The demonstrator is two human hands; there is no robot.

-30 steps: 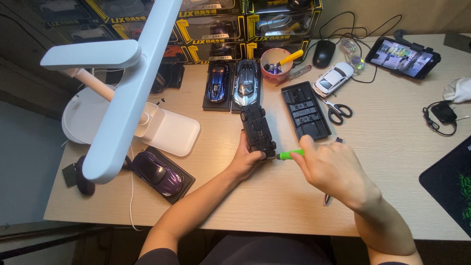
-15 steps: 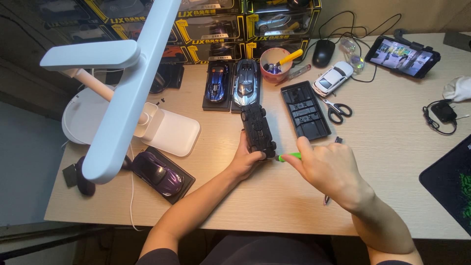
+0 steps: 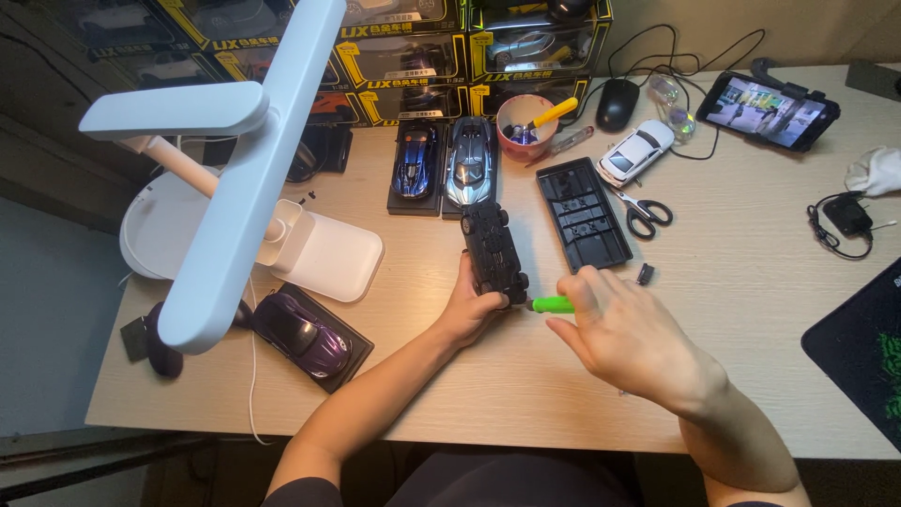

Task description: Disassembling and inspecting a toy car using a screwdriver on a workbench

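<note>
Warm lamp light, sharp, dim edges

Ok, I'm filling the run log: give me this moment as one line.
left hand: holds black toy car underside up | right hand: green-handled screwdriver at car's near end | black base plate beside

Bare forearms, left hand [image 3: 472, 314], right hand [image 3: 631, 340]; dark short sleeves.

The right hand [image 3: 624, 343] covers most of the green-handled tool [image 3: 552, 304], so its tip cannot be seen. Right of that hand, the dark mat [image 3: 859, 352] is cut by the edge.
</note>
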